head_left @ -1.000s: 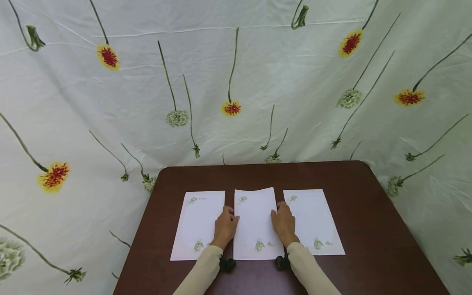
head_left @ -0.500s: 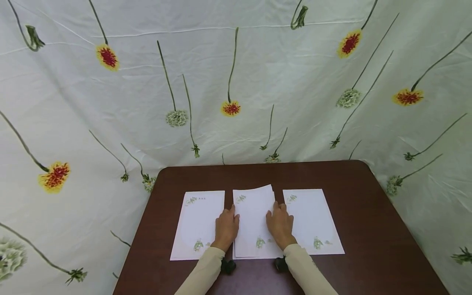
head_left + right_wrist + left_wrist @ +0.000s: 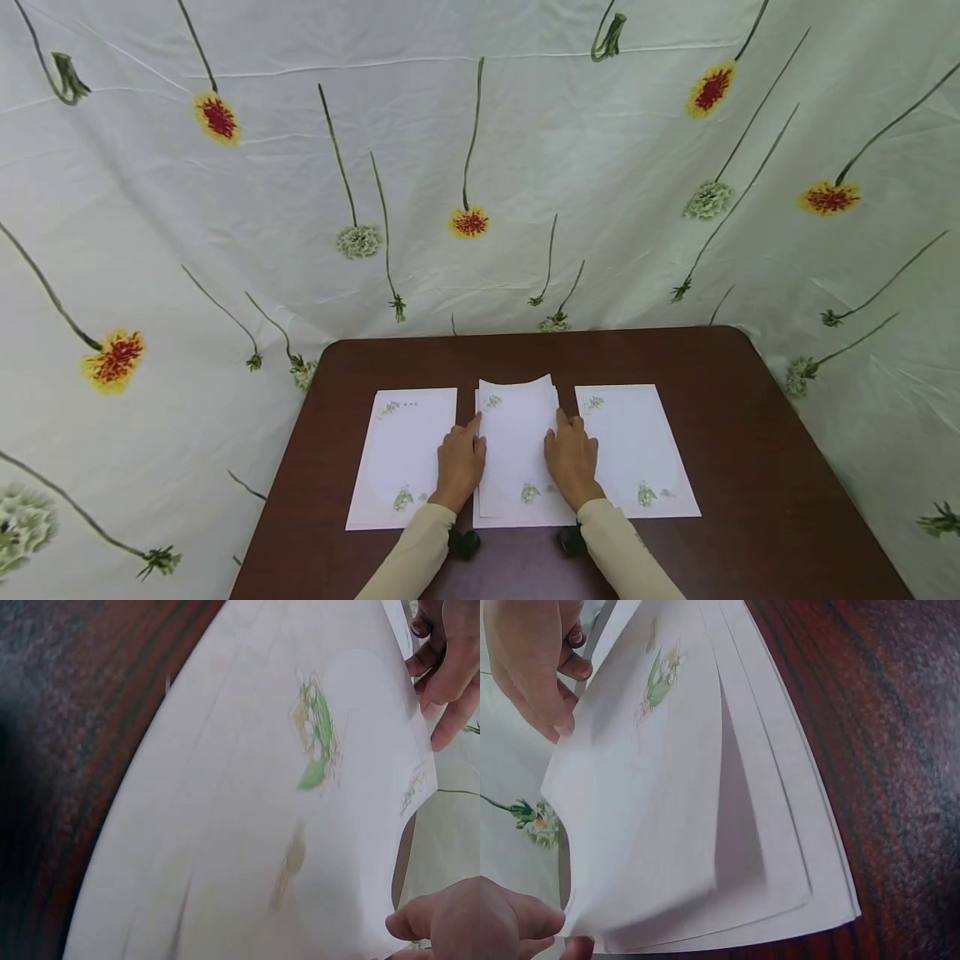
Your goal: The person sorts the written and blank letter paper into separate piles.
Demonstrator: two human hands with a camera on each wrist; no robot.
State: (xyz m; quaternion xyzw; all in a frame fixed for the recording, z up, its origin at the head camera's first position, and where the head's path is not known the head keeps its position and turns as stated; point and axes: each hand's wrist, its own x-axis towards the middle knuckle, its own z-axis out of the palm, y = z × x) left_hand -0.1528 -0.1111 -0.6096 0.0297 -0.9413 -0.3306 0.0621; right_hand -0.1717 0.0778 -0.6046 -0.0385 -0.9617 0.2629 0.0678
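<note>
Middle stack [image 3: 501,493] lies on the table [image 3: 750,500], roughly midway between its left and right edges and well apart from the far edge. Its top sheet [image 3: 517,446] is raised and bowed: the far edge sags in the middle and sits beyond the sheets beneath; the near edge falls short of theirs. Left wrist view shows several layers, with a gap under the top sheet.

Left hand [image 3: 459,465] pinches the top sheet at its left edge, thumb above; right hand [image 3: 572,467] pinches the right edge likewise.

Left paper [image 3: 401,467] lies flat toward the table's left edge, right paper [image 3: 637,450] toward its right edge, both apart from the middle stack. All bear green plant prints; the left paper also has small marks, too small to read. Flowered cloth [image 3: 262,192] hangs behind the table's far edge.
</note>
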